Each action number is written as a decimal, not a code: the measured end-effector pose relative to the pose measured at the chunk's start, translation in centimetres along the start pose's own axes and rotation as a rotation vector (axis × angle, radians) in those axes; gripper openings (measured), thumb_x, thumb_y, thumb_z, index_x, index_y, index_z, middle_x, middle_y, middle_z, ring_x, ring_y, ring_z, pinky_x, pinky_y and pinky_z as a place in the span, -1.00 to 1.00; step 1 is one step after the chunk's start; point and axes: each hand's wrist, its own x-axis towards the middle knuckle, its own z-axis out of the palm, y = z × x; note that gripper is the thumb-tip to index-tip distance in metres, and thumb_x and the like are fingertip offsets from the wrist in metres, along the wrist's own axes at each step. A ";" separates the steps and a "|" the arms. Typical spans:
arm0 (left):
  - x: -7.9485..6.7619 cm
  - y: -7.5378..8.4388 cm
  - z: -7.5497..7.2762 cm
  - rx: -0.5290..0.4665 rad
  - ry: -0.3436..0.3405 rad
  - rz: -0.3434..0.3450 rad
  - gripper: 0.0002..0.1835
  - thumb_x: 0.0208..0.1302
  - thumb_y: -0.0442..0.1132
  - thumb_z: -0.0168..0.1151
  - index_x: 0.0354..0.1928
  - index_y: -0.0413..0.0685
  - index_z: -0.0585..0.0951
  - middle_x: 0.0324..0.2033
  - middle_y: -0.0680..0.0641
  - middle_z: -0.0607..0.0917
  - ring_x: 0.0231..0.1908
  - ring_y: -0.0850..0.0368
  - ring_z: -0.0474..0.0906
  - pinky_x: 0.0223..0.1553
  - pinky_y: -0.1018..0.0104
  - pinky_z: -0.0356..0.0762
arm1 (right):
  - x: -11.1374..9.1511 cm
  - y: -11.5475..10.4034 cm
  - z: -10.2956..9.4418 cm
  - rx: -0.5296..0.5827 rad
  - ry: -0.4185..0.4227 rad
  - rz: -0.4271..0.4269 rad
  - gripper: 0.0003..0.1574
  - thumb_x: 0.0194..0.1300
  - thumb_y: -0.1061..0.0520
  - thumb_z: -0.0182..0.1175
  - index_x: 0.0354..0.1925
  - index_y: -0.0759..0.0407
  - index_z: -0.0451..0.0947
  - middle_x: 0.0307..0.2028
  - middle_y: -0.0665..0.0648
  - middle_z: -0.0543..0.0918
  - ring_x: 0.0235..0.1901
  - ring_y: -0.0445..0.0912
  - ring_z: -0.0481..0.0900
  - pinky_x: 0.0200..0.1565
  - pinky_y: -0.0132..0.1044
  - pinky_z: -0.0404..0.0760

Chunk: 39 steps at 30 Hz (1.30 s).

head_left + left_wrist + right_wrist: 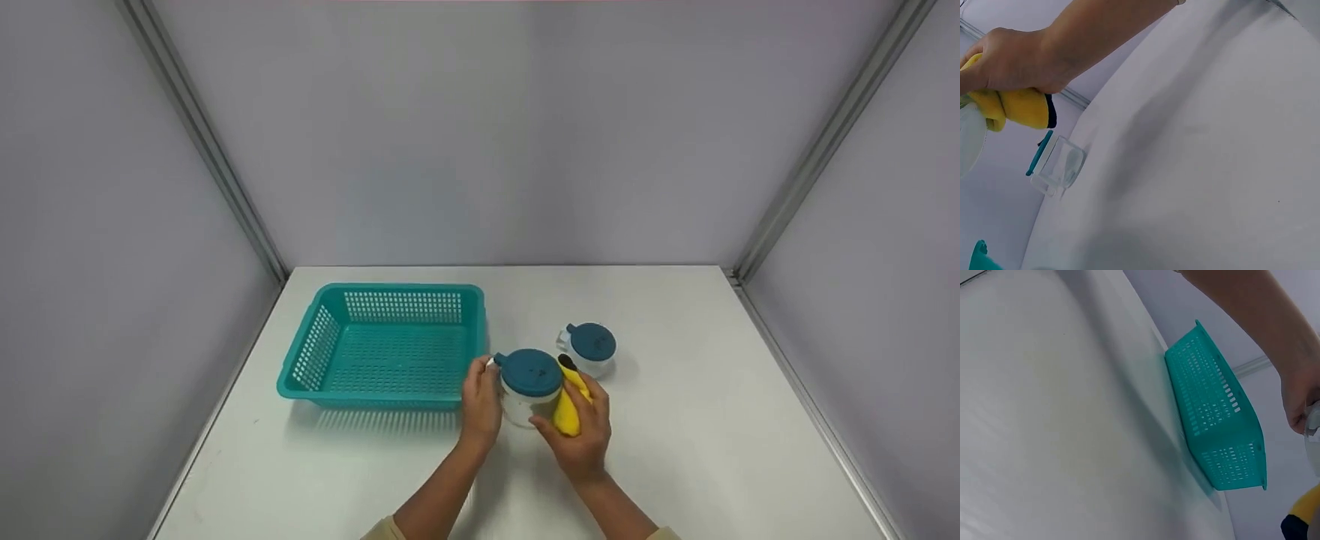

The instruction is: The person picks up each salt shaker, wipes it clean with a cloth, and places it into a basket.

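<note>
Jar, round, clear, blue-lidded (530, 384), contents indistinct, is grasped by the left hand (480, 403); yellow fabric cloth (568, 414), by the right hand (587, 433).

The basket (375, 401) is teal, patterned with rows of perforations. The cloth (568, 418) is yellow with a dark edge. The nearer jar (519, 406) and the farther jar (592, 367) are transparent, their lids (531, 373) dark teal-blue. The counter (712, 420) is white, the walls (480, 135) grey.
</note>
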 end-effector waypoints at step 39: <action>0.2 -1.0 -4.8 -0.041 -0.289 0.098 -0.76 0.24 -0.32 0.36 -0.06 -0.23 0.68 -0.17 -0.29 0.67 -0.09 -0.02 0.67 -0.18 0.14 0.71 | 1.3 2.1 -2.0 -0.057 -0.125 -0.203 -0.44 0.29 -0.07 0.32 0.08 0.31 0.62 0.08 0.35 0.56 0.10 0.05 0.55 0.25 -0.38 0.42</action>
